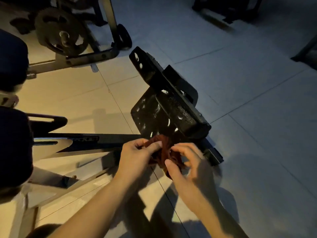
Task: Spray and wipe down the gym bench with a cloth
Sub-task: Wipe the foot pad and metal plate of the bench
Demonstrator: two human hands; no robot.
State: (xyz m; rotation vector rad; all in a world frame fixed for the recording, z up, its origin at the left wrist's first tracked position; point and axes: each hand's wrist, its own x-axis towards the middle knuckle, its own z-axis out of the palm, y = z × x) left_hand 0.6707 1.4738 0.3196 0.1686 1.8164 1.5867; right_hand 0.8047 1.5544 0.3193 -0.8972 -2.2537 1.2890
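A dark red cloth (163, 150) is bunched between both hands, low in the middle of the view. My left hand (137, 155) pinches its left side with thumb and fingers. My right hand (187, 162) grips its right side with curled fingers. Just behind the cloth stands the black metal foot plate (151, 115) of the gym machine, perforated with oval holes, with a black bar (178, 107) across it. Dark pads of the bench (13, 145) show at the left edge. No spray bottle is in sight.
The machine's black and silver frame rail (82, 140) runs along the tiled floor (248, 117) to the left. A weight plate (60, 31) hangs on a rack at the upper left. Other dark equipment (228, 7) stands at the top right.
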